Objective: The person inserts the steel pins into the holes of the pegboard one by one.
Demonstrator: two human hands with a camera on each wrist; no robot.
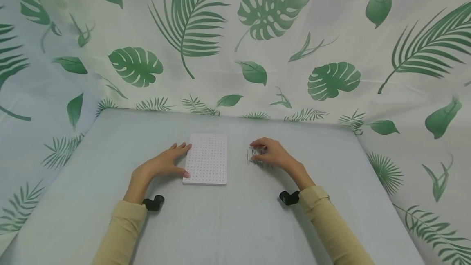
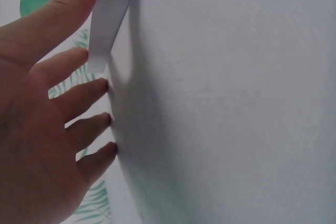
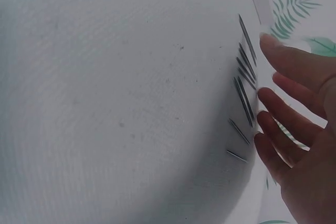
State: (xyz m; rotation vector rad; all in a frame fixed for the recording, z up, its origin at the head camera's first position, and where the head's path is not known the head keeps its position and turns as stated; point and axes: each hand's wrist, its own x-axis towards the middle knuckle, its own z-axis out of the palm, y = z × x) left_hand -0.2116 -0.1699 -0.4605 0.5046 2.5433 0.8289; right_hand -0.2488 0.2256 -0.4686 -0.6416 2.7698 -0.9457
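Observation:
A white rectangular board point(image 1: 207, 159) with a grid of small holes lies flat on the table. My left hand point(image 1: 162, 164) is at its left side, fingers spread, index fingertip at the upper left edge and thumb on the near left corner. The left wrist view shows the board's side point(image 2: 109, 24) by the thumb and index finger. To the right of the board, my right hand point(image 1: 275, 154) hovers low over several thin dark metal pins point(image 3: 245, 98), its fingers loosely bent and apart. Nothing shows between those fingers; the hand partly hides the pins in the head view.
The table point(image 1: 235, 224) has a pale, smooth cover. A white cloth with green leaf prints point(image 1: 220, 81) hangs behind it and along both sides. Small black wrist cameras sit by the left cuff point(image 1: 126, 212) and the right cuff point(image 1: 314, 196).

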